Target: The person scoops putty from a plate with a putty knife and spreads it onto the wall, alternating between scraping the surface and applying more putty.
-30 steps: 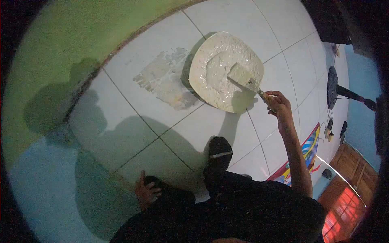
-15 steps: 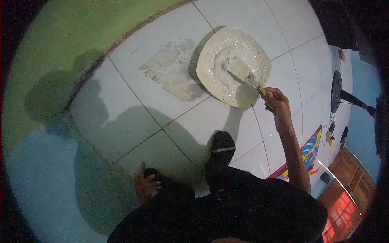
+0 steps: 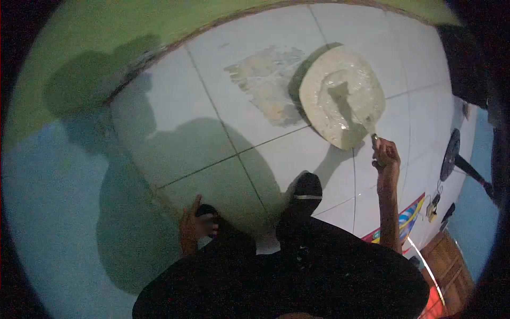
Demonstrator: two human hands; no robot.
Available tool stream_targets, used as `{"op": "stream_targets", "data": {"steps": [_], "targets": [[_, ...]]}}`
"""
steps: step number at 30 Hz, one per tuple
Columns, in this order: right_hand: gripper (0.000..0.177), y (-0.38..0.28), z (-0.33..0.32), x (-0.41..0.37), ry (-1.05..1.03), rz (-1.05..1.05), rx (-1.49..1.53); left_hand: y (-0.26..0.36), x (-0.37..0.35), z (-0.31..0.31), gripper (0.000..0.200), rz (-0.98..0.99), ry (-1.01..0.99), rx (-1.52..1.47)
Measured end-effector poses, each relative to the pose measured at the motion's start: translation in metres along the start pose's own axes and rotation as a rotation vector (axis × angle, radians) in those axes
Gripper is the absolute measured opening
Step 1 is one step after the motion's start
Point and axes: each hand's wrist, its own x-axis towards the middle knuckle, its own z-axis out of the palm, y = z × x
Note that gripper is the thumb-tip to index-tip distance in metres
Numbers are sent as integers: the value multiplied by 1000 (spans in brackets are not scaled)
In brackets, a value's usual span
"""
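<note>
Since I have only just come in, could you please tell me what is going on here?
A person's right hand is gripping a scraper by its handle, with the blurred blade over a broad, rounded mass of pale, wet paste; whether the blade touches it is hard to tell. The left hand is by the left leg, with nothing visible in it. Beside the paste, a smeared patch marks the tiled floor.
</note>
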Motion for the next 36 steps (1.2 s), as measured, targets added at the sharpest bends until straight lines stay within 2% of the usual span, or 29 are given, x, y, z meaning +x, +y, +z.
{"op": "stream_targets", "data": {"steps": [1, 3, 4, 6, 8, 9, 10, 12, 13, 14, 17, 20, 22, 26, 28, 30, 32, 34, 35, 36], "targets": [[21, 1, -1, 1, 15, 33, -54, -7, 14, 29, 69, 22, 5, -1], [21, 5, -5, 2, -17, 21, -83, -26, 46, 107, 71, -175, 994, 1100], [22, 7, -7, 2, -30, 8, -108, -18, 34, 81, 71, -162, 1006, 1089], [23, 11, -10, 1, -59, 25, -64, 0, 5, 3, 66, 6, -75, 19], [24, 15, -11, 0, 4, 125, 191, 0, 6, -4, 65, 9, -149, 27], [26, 24, -16, 3, -29, 74, 123, 2, 8, -4, 65, -13, -225, 42], [26, 26, -16, 2, -60, 73, 113, 0, 12, 1, 65, 20, -222, 39], [31, 25, -16, -2, -58, 42, 304, -5, 20, 11, 67, -18, -298, -91], [32, 18, -12, -7, -69, 24, 267, 5, 18, -5, 67, -99, -288, -82], [32, 13, -9, -8, -88, 18, 257, 3, 13, -20, 67, -78, -295, -87], [33, -1, 4, -11, -106, -34, 280, 0, 18, 8, 68, -40, -339, -112], [35, -26, 27, -21, -136, -173, 139, 6, 18, 8, 67, -78, -309, 6], [35, -59, 63, -32, -199, -298, -151, 5, 19, 6, 68, -95, -328, 18], [27, -97, 152, -31, -408, -718, -222, 4, 20, 1, 67, -110, -335, -69], [30, -125, 205, -23, -417, -1231, -542, 6, 13, -3, 68, -110, -246, -32], [30, -159, 254, -33, -475, -1335, -685, 7, 14, 3, 70, -103, -248, -5], [25, -183, 308, -47, -554, -1556, -588, 8, 14, 18, 72, -91, -253, 15], [25, -200, 343, -55, -559, -1622, -659, 11, 10, 38, 79, -167, 126, 460], [25, -205, 357, -61, -550, -1686, -717, 10, 10, 29, 79, -154, 120, 446], [25, -208, 369, -68, -568, -1694, -722, 9, 11, 22, 81, -123, -10, 290]]}}
